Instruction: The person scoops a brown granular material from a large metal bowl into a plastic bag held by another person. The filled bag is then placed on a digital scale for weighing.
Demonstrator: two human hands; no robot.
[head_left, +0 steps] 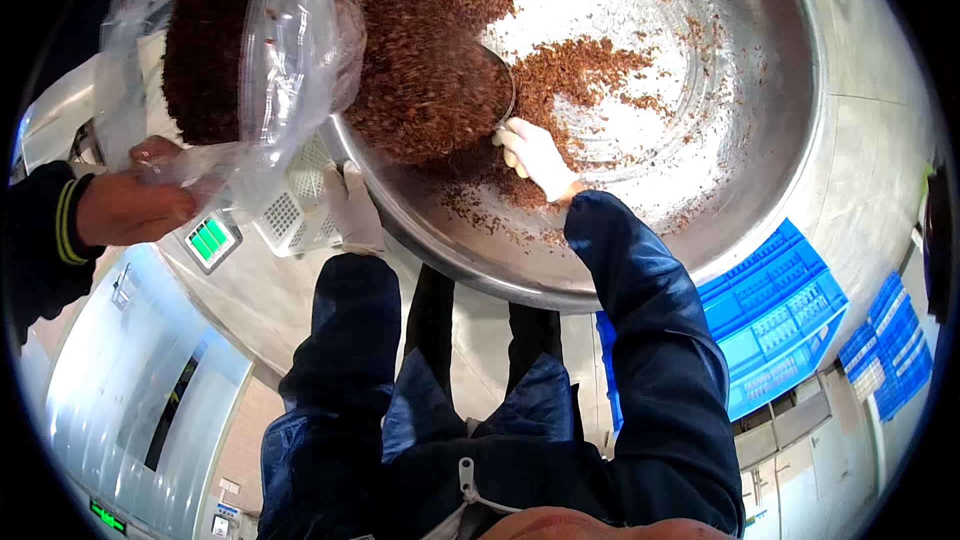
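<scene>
My right hand (537, 155), in a white glove, is closed on the handle of a round metal scoop (512, 90) heaped with reddish-brown flakes (440, 90). The load is blurred by motion and lies at the mouth of a clear plastic bag (285, 70). More of the dark flakes fill the bag. A co-worker's bare hand (150, 195) grips the bag's edge at the left. My left hand (354, 215), also in a white glove, points its fingers upward just outside the tub's rim, below the bag and beside a white perforated basket (285, 220); it holds nothing that I can see.
The wide metal tub (800, 90) has flakes heaped at its far left and scattered over its shiny bottom. Blue plastic crates (775, 315) stand at the right. A scale with a green display (210, 240) sits at the left, near a strip-curtain doorway (130, 360).
</scene>
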